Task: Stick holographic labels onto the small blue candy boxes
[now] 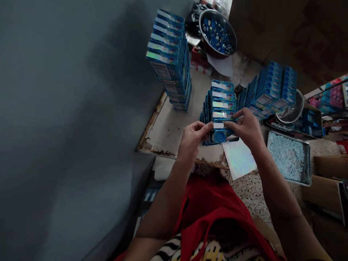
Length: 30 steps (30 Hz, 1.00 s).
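Observation:
My left hand [191, 139] and my right hand [246, 127] both pinch the nearest blue box [220, 133] at the front of a row of upright blue boxes [222, 99] on a low white board [168, 127]. Fingertips of both hands rest on a pale strip across the box's top edge. Each box in the row carries a shiny holographic strip on top. A sheet of holographic foil [239, 158] lies just in front of the row, under my right wrist.
A tall stack of blue boxes [170, 58] stands at the back left by the grey wall [67, 108]. More blue boxes [273, 88] lean at the right. A metal bowl of small blue pieces [217, 32] sits behind. A metal tray of pale pellets [289, 157] lies right.

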Each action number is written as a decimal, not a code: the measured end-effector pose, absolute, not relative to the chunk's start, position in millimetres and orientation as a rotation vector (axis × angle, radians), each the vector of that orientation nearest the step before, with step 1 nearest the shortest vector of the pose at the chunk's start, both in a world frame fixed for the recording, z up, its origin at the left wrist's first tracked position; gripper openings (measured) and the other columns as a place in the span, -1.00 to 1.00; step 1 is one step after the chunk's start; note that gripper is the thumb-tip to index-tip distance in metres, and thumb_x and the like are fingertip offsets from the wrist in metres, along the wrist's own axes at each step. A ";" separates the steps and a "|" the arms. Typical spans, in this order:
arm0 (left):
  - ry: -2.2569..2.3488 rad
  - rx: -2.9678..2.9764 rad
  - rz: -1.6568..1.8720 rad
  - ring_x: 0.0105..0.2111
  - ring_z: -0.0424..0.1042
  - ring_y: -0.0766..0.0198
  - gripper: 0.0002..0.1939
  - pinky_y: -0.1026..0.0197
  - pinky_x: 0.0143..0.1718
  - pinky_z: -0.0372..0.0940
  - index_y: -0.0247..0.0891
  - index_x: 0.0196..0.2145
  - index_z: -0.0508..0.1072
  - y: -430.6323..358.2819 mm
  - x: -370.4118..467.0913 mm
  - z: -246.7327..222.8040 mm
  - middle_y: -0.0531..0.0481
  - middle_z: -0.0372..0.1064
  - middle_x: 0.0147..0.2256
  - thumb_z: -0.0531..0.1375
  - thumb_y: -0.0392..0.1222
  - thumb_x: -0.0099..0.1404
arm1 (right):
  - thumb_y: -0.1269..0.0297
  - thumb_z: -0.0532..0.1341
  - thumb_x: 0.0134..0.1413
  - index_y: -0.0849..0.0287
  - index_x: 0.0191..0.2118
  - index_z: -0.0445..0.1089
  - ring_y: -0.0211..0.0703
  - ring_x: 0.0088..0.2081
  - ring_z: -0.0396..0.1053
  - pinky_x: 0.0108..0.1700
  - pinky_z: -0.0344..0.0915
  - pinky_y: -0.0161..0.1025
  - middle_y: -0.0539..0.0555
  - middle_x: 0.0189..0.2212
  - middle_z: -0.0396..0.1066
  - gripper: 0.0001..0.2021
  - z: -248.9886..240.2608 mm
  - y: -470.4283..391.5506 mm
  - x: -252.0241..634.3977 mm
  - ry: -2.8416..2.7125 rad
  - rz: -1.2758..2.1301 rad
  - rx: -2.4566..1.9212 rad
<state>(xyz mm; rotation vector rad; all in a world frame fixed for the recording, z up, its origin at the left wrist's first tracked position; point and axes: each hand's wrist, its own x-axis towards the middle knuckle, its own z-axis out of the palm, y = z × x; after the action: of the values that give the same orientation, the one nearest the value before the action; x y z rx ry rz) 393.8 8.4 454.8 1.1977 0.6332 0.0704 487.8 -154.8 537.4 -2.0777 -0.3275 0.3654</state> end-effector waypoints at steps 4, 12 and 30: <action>0.923 1.388 0.331 -0.37 0.39 0.32 -0.42 0.28 -0.33 0.33 -0.17 -0.31 0.32 -3.3 383.1 438.6 0.11 0.32 -0.40 0.51 0.21 0.02 | -0.10 0.51 -0.01 0.05 -0.18 0.34 -0.27 -0.57 0.31 -0.53 0.19 -0.31 -0.19 -0.60 0.20 -0.53 551.2 -160.0 479.9 -0.236 0.390 -1.973; 0.407 1.362 0.244 -0.54 0.33 0.35 -0.57 0.27 -0.53 0.23 -0.20 -0.17 0.60 -21.5 341.2 539.2 0.03 0.51 -0.38 0.44 0.17 0.17 | -0.28 0.48 0.02 0.02 -0.16 0.35 -0.30 -0.55 0.25 -0.53 0.14 -0.35 -0.15 -0.55 0.23 -0.45 585.1 -144.8 459.2 -0.342 0.440 -1.837; 0.351 1.532 -0.037 -0.59 0.10 0.41 -0.50 0.28 -0.57 0.00 -0.23 -0.56 0.40 33.3 371.4 525.8 0.09 0.25 -0.61 0.47 0.21 0.11 | 0.36 0.37 -0.11 0.05 -0.23 0.24 -0.25 -0.45 0.44 -0.34 0.29 -0.24 -0.16 -0.48 0.45 -0.66 559.7 -157.7 453.6 -0.362 0.214 -2.109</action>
<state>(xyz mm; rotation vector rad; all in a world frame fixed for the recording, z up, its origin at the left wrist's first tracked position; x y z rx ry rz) 371.4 33.3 525.8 1.5316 0.3510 -0.0372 453.6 -157.7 559.7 -2.1093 -0.3617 0.2137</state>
